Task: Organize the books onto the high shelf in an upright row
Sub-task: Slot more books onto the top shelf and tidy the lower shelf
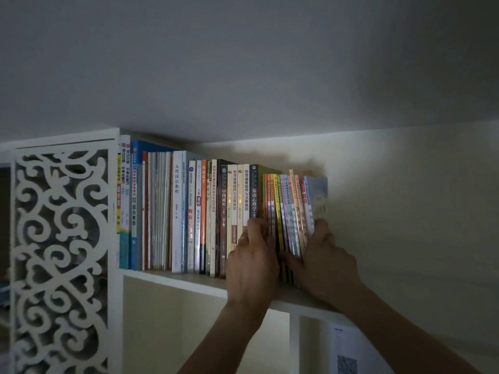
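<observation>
A white high shelf (172, 276) carries an upright row of books (189, 211) running from nine o'clock toward three o'clock. At the row's three o'clock end stands a cluster of thin colourful books (290, 209), leaning slightly. The left hand (252, 261) rests at their nine o'clock side, fingers curled against the spines. The right hand (322, 259) bears on their three o'clock side, fingers on the outermost pale blue book (318, 195); whether it actually grips is unclear. A fretwork panel (60, 260) stands at nine o'clock.

Dim room: plain pale wall (405, 184), grey ceiling (243, 63), white carved lattice panel (59, 252) at left.
</observation>
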Motion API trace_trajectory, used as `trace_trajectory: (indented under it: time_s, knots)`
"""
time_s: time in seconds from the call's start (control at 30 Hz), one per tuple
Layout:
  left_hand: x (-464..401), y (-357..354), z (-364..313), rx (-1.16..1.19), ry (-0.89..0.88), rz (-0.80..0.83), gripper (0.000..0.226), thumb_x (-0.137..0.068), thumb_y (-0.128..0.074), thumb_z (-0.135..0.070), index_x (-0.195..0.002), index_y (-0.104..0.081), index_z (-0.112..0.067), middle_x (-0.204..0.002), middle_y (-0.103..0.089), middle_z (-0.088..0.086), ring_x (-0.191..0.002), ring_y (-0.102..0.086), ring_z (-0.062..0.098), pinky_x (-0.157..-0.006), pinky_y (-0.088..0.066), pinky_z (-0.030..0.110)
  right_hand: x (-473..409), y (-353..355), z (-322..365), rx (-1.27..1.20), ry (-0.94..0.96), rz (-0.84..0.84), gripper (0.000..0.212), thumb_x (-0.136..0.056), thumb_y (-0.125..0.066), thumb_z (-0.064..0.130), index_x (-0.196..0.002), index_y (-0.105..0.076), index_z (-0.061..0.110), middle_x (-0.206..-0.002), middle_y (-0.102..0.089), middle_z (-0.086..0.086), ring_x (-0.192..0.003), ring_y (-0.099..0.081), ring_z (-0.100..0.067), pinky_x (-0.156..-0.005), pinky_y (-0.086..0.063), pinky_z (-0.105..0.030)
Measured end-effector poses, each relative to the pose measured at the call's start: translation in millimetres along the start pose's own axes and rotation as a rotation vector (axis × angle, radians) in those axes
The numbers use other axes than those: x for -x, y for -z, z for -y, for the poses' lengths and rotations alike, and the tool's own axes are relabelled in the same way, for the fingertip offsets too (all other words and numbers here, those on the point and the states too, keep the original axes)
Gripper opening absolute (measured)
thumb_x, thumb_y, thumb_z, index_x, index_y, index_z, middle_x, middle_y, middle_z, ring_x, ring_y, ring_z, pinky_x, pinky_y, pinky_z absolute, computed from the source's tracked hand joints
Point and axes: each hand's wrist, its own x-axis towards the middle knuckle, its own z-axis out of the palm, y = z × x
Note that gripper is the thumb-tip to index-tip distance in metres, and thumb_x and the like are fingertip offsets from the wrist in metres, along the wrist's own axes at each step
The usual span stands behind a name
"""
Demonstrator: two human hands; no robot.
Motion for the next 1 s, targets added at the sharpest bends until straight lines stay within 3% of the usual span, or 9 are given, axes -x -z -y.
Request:
trace_trajectory:
  time_s: [0.1, 0.23, 0.33, 0.43, 0.57, 0.67, 0.8, 0.93, 1.0]
  knots:
    - [-1.5, 12.6, 7.2, 0.020, 0.104, -0.008, 0.024, -0.103, -0.055, -0.041, -0.115, -0.042, -0.024, -0.079, -0.058, -0.015, -0.060, -0.064, 0.008, -0.048, -0.038, 0.012, -3.6, -7.5, 12.1, -0.007, -0.029, 0.015, 0.097, -0.085, -0.059, 0.069, -0.143, -0.008, 0.011, -0.128, -0.053, -0.018, -0.101, -0.065, -0.035, -0.080, -0.059, -0.043]
    - [19.7, 31.1, 38.1, -0.161, 0.268, -0.038, 0.079, -0.080, -0.049, -0.087, -0.124, -0.038, -0.022, -0.110, -0.062, -0.001, -0.096, -0.067, 0.021, -0.069, -0.059, 0.035, 5.1, -2.9, 9.6, -0.035, -0.051, -0.009, 0.109, -0.069, -0.070, 0.078, -0.140, -0.009, 0.020, -0.131, -0.054, -0.012, -0.110, -0.065, -0.033, -0.082, -0.059, -0.044]
    - [27.5, 33.3, 48.0, -0.176, 0.317, -0.024, 0.103, -0.069, -0.039, -0.099, -0.132, -0.037, -0.018, -0.123, -0.056, 0.007, -0.111, -0.063, 0.029, -0.081, -0.061, 0.044, 8.4, -3.7, 11.4, -0.042, -0.057, -0.051, 0.126, -0.063, -0.072, 0.081, -0.149, -0.001, 0.021, -0.136, -0.053, -0.014, -0.116, -0.062, -0.036, -0.086, -0.058, -0.048]
    - [17.1, 31.4, 42.4, -0.130, 0.353, 0.003, 0.107, -0.068, -0.048, -0.097, -0.133, -0.036, -0.013, -0.123, -0.058, 0.011, -0.110, -0.065, 0.030, -0.084, -0.061, 0.042, 5.5, -5.0, 15.6, -0.036, -0.028, -0.045, 0.133, -0.063, -0.072, 0.079, -0.153, 0.009, 0.024, -0.136, -0.054, -0.015, -0.113, -0.064, -0.035, -0.085, -0.059, -0.050]
    - [4.7, 33.8, 27.8, -0.071, 0.397, 0.082, 0.110, -0.067, -0.061, -0.090, -0.139, -0.033, -0.012, -0.131, -0.057, 0.009, -0.118, -0.062, 0.026, -0.093, -0.055, 0.036, 4.2, 7.9, 15.8, 0.025, -0.005, -0.087, 0.126, -0.067, -0.073, 0.073, -0.153, 0.003, 0.021, -0.112, -0.066, -0.007, -0.084, -0.070, -0.027, -0.071, -0.060, -0.037]
    - [6.9, 30.7, 30.5, -0.060, 0.373, 0.092, 0.112, -0.067, -0.053, -0.095, -0.141, -0.030, -0.014, -0.133, -0.054, 0.008, -0.119, -0.061, 0.025, -0.091, -0.056, 0.036, 3.8, 11.1, 13.9, 0.107, -0.012, -0.076, 0.126, -0.064, -0.077, 0.071, -0.153, -0.001, 0.022, -0.109, -0.068, -0.004, -0.080, -0.070, -0.025, -0.068, -0.058, -0.033]
    - [19.6, 28.4, 52.3, -0.111, 0.224, 0.121, 0.104, -0.077, -0.037, -0.096, -0.139, -0.038, -0.012, -0.123, -0.057, 0.008, -0.105, -0.064, 0.022, -0.081, -0.059, 0.034, 11.9, 3.5, 17.1, 0.023, -0.086, -0.067, 0.118, -0.065, -0.074, 0.072, -0.149, -0.006, 0.024, -0.112, -0.066, -0.005, -0.086, -0.070, -0.030, -0.075, -0.060, -0.044]
    - [53.0, 29.9, 67.9, -0.218, 0.075, 0.221, 0.087, -0.097, -0.024, -0.077, -0.149, -0.042, -0.010, -0.141, -0.051, 0.011, -0.130, -0.047, 0.027, -0.109, -0.041, 0.038, 44.9, 3.5, 12.1, 0.057, -0.142, -0.014, 0.103, -0.083, -0.061, 0.070, -0.151, -0.009, 0.012, -0.117, -0.062, -0.011, -0.094, -0.067, -0.034, -0.077, -0.056, -0.041]
    - [71.4, 41.1, 73.6, -0.284, 0.030, 0.179, 0.078, -0.102, -0.025, -0.070, -0.143, -0.052, -0.009, -0.142, -0.057, 0.010, -0.138, -0.046, 0.028, -0.122, -0.028, 0.044, 70.3, 0.4, 10.8, 0.179, -0.122, -0.149, 0.092, -0.089, -0.053, 0.068, -0.149, -0.024, 0.005, -0.111, -0.062, -0.012, -0.088, -0.066, -0.033, -0.069, -0.052, -0.037]
